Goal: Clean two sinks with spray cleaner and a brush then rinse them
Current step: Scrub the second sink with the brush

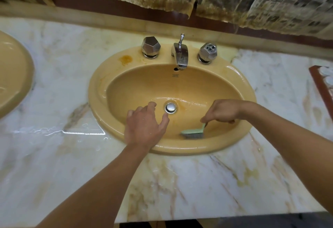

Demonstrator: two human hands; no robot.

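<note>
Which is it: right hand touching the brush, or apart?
Touching. The head view shows the right hand with fingers curled round the handle of the brush.

Brush [193, 132] in sink [239, 83] (drain's [170, 107] right).

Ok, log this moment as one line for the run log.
step: scrubbing | right hand: grips green brush in sink | left hand: empty, beside drain plug | faucet: no stream visible

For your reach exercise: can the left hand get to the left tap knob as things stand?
Probably yes. The left hand is open and empty beside the drain plug, and nothing stands between it and the left tap knob.
</note>
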